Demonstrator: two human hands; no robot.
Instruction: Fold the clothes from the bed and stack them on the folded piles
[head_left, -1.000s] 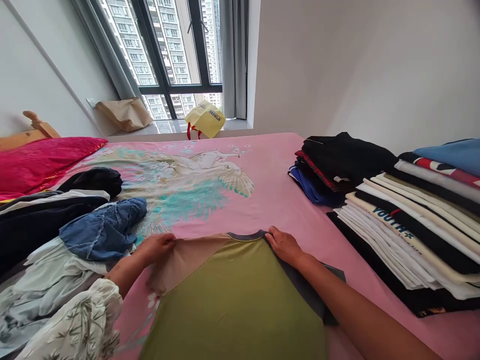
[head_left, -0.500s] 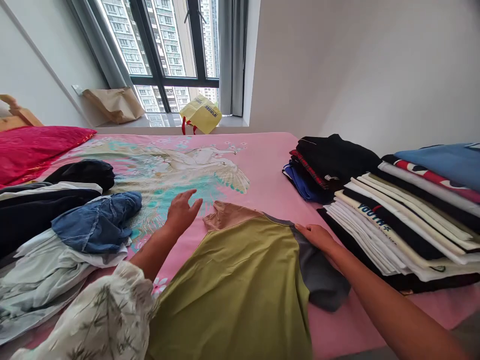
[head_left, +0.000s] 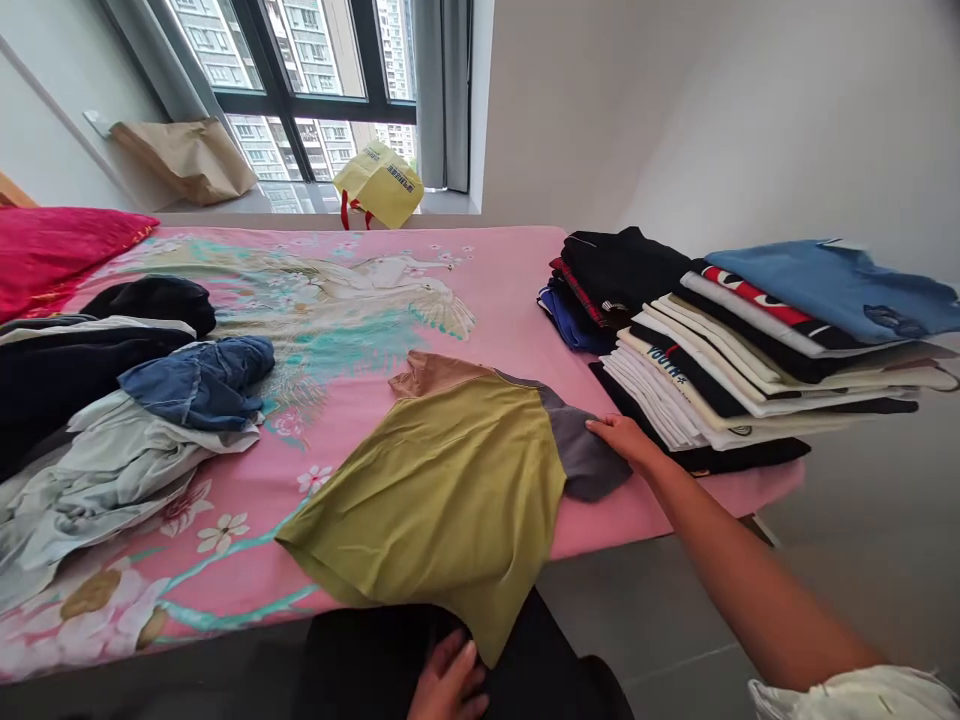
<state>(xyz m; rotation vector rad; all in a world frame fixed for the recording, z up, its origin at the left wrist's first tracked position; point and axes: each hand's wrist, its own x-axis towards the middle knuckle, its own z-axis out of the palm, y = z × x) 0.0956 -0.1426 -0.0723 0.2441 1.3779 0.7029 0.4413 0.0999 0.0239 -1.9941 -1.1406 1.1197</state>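
Note:
An olive-green T-shirt (head_left: 442,480) lies spread on the pink bedsheet, with one brownish-pink sleeve and one dark grey sleeve. Its lower hem hangs over the bed's near edge. At the grey sleeve, my right hand (head_left: 624,440) is closed, thumb and fingers pinching the fabric near the shoulder side. My left hand (head_left: 448,680) is low in the view, just under the hanging hem, its fingers bent but apart. The fingertips are at or close to the hem edge, and no cloth shows between them.
Folded clothes (head_left: 675,370) form a tall stack on the right, beside a smaller black pile (head_left: 626,265). Loose clothes, including blue denim (head_left: 206,385), heap on the left. A red pillow (head_left: 60,255) lies at far left. Paper bag (head_left: 191,160) and yellow bag (head_left: 381,185) rest on the windowsill.
My left hand has come down from beside the brownish-pink sleeve to the hem. My right hand has shifted from the collar area to the grey sleeve. The view has tilted down.

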